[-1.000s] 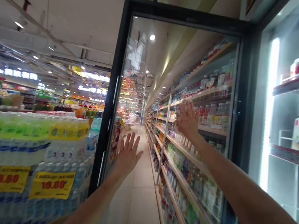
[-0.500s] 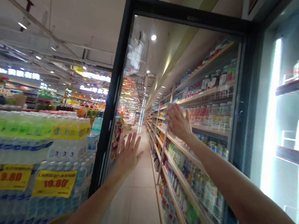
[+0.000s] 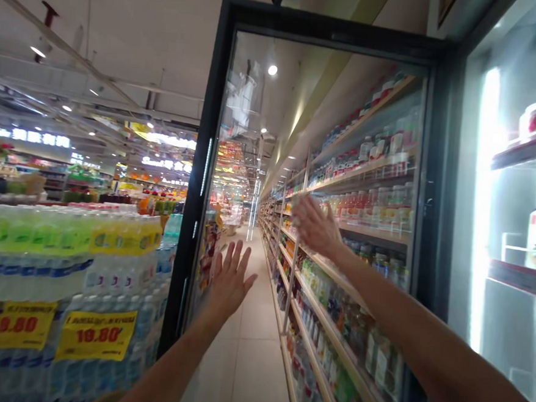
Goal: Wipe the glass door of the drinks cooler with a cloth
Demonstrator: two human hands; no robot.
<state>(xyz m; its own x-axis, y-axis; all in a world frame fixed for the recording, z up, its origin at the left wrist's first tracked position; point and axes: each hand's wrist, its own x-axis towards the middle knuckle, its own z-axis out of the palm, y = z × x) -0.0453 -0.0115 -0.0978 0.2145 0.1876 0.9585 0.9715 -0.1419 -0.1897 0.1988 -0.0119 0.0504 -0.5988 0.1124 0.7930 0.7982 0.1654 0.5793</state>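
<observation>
A dark-framed glass door [image 3: 332, 29] of a fridge stands swung out in front of me. Against its pane, low and left of centre, my left hand [image 3: 229, 281] lies flat with fingers apart and nothing in it. Higher and to the right, my right hand [image 3: 316, 226] reaches to the same pane with fingers stretched out. Motion smears its fingertips, and a pale patch shows at their edge. Whether that patch is a reflection or something thin under the fingers, I cannot tell.
Beyond the glass, long shelves [image 3: 362, 171] of bottles line a tiled aisle [image 3: 256, 365]. Stacked packs of bottled drinks [image 3: 68, 233] with yellow price signs [image 3: 96, 334] stand to the left. At the right is the lit fridge interior [image 3: 520, 200] with bottles on racks.
My right hand has shifted slightly left and down across the pane. The left hand stays in nearly the same spot. The view has tipped a little.
</observation>
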